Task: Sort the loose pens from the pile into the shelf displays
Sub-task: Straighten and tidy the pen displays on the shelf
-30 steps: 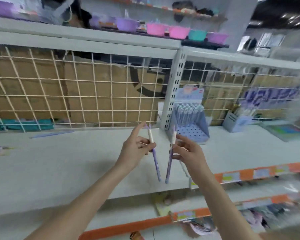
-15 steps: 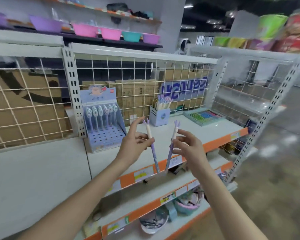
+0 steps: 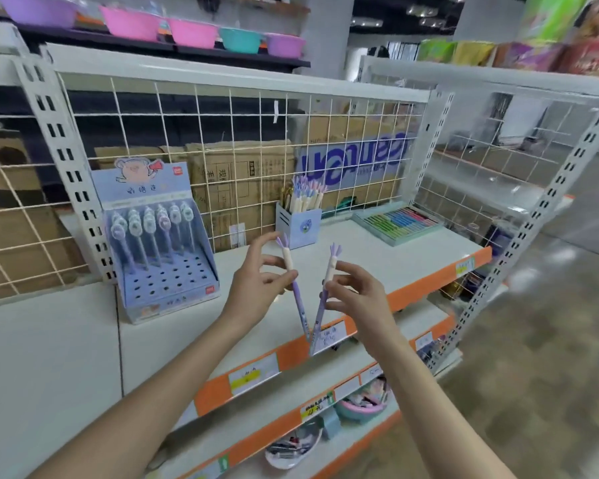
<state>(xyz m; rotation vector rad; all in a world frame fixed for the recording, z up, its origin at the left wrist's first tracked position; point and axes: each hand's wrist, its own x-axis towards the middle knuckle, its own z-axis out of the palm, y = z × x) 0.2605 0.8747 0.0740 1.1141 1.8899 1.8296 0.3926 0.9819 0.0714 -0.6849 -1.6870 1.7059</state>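
Observation:
My left hand (image 3: 256, 285) pinches a purple-and-cream pen (image 3: 293, 281) upright, its frilled top up. My right hand (image 3: 358, 293) pinches a second matching pen (image 3: 324, 295), tilted so the two lower tips nearly cross. Both pens hang in front of the white shelf (image 3: 377, 264). Behind them stands a small blue pen cup (image 3: 300, 224) holding several similar pens. To the left sits a blue stepped display box (image 3: 159, 257) with one back row of round-topped pens and many empty holes.
A flat tray of coloured pens (image 3: 398, 221) lies at the shelf's right end. A wire grid backs the shelf, with cardboard boxes behind it. Lower shelves with orange edges hold small bowls (image 3: 293, 447). Open floor lies to the right.
The view has swung right along the shelf, bringing the pen cup and tray into sight. Both hands keep their pens and have drawn nearer the cup.

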